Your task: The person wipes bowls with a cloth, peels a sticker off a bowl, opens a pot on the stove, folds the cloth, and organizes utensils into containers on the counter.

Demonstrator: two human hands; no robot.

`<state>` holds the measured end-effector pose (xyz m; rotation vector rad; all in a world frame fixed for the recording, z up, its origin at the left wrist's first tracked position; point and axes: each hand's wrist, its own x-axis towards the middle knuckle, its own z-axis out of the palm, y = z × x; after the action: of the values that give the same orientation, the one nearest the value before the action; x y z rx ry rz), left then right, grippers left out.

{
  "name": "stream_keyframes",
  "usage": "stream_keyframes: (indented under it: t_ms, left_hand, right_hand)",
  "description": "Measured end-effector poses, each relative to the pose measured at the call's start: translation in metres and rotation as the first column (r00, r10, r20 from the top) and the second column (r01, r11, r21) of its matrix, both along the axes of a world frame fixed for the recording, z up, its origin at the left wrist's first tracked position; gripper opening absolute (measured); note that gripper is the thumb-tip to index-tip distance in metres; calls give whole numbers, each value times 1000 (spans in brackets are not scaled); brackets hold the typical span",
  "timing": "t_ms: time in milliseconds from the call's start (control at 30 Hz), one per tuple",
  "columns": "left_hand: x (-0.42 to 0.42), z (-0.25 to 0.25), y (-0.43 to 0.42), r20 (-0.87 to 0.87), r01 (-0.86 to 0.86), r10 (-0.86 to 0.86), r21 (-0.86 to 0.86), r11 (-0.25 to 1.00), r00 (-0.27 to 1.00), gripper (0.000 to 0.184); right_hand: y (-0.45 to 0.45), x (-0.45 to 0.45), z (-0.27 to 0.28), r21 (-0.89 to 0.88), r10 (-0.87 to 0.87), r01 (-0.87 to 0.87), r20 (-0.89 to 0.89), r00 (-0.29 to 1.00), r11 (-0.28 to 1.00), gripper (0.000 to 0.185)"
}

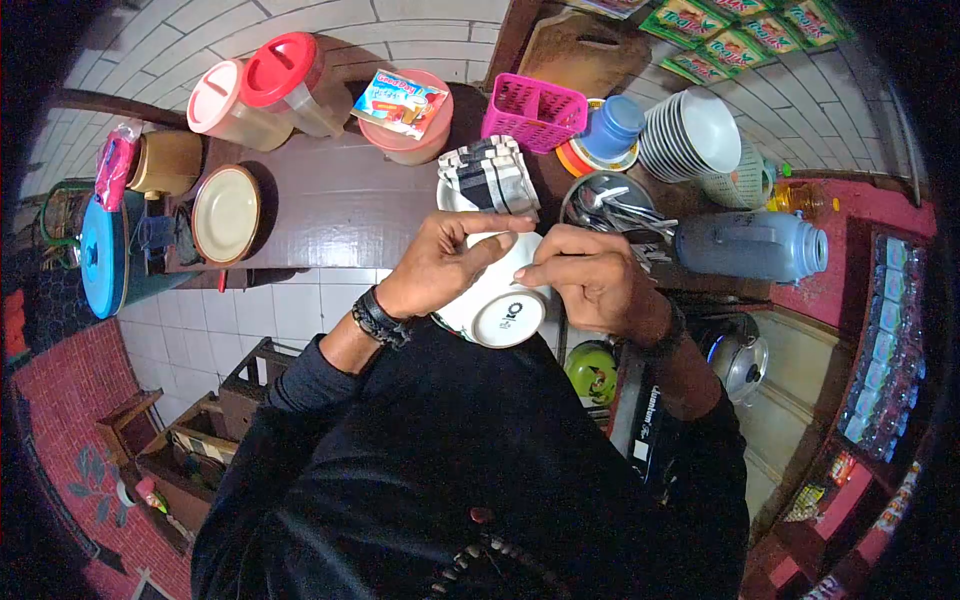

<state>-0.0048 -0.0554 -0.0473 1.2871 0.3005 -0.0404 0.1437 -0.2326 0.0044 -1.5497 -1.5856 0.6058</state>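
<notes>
A white bowl is tipped so that its round base, with a dark printed mark, faces me. My left hand holds the bowl from the left, with thumb and index finger lying along its side. On the other side, my right hand is closed, its thumb and fingertips pressed together against the bowl's wall. Any small thing between those fingertips is too hidden to tell. Just beyond the hands, a black-and-white checked cloth lies bunched at the table's edge.
Along the brown table stand a cream plate, lidded pitchers, a pink basket and stacked white bowls. A container of spoons and forks sits beside a blue-grey jug on its side. A pot lid is at right.
</notes>
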Motion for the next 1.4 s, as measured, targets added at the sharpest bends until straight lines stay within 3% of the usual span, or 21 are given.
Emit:
stream_keyframes:
  t_ms: [67,200,300,367,400,467,567,833,1033,1167,1200,1333,1400]
  left_hand:
    - [1,-1,-1,-5,-12,12,23,1000,1000,26]
    - [1,-1,-1,-9,-43,43,-41,998,999,26]
    - [0,1,0,20,-7,5,86,996,1000,26]
    - [0,7,3,-158,30,-28,9,1000,987,27]
    - [1,4,2,-157,28,-26,11,1000,987,27]
    - [3,-4,-4,24,-6,5,70,998,1000,27]
    - [5,1,-6,-18,-8,10,86,996,1000,27]
    - [3,3,-4,-73,-38,45,86,996,996,28]
    - [1,-1,-4,-75,-70,72,37,997,995,27]
    - [2,-11,-9,71,-49,36,186,981,997,28]
    - [1,-5,-6,-25,-24,27,120,993,999,28]
    - [1,-7,-7,-25,-20,23,106,994,999,27]
    - [3,-2,-8,47,-3,-9,236,972,999,27]
  right_hand:
    - [-1,-6,1,-17,-101,101,4,995,995,29]
    - [-3,-13,3,7,-143,143,5,990,990,29]
    - [-7,-9,3,-18,-85,85,17,996,996,30]
    - [-8,-5,1,-53,-95,97,33,995,994,31]
    - [-6,-7,2,-51,-93,95,34,995,994,31]
    - [-2,-17,6,-31,-58,58,16,998,998,32]
    - [-4,-9,9,-139,-42,47,41,998,989,33]
    - [-1,-14,9,-78,-44,47,41,998,996,33]
    - [-1,-9,9,-139,-42,48,46,998,989,32]
    - [1,-14,6,-93,-6,9,24,1000,996,29]
    - [-2,-9,6,-123,-19,24,43,999,992,30]
    - [1,-18,6,-124,-11,22,87,996,992,30]
    - [4,-22,8,-73,-7,13,90,996,997,28]
